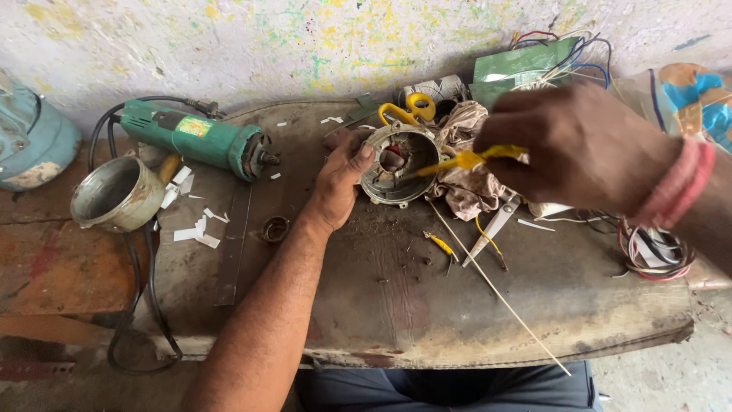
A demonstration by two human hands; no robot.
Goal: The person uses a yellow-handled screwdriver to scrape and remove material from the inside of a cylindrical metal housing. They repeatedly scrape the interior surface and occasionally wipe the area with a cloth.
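Both hands work the round motor housing (398, 164): left hand (341, 181) grips its nine-o'clock rim, right hand (576, 145) pinches a yellow-handled tool (465, 160) probing inside from three o'clock, needing steady aim.

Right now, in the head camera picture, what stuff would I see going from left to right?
Round silver metal cup → green angle grinder → left hand → round grey metal motor housing → crumpled beige rag → right hand → coil of coloured wires.
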